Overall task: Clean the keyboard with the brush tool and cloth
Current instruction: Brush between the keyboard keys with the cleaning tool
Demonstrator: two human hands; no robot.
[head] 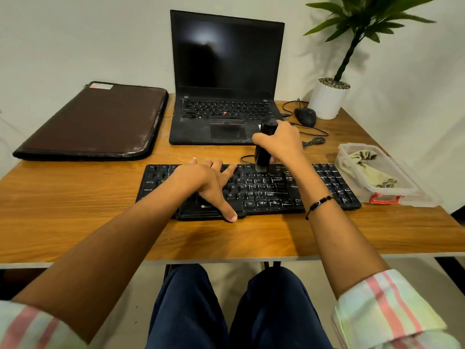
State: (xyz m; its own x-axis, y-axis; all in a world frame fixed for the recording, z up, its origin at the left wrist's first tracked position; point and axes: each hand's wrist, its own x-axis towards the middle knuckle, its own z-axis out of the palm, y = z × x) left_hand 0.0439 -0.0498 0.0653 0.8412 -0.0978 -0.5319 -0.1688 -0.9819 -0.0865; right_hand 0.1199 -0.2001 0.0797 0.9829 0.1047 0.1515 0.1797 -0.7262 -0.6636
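On the worktop (75, 197), the right hand (281, 142) grips the upright brush (264, 149), bristles on the keyboard's (276, 190) far row. The left hand (206, 182) rests flat, fingers spread, on its keys. The cloth (372, 170) lies in a box (402, 187) at right.

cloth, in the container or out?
In. The cloth lies crumpled inside the open plastic container at the table's right; neither hand touches it.
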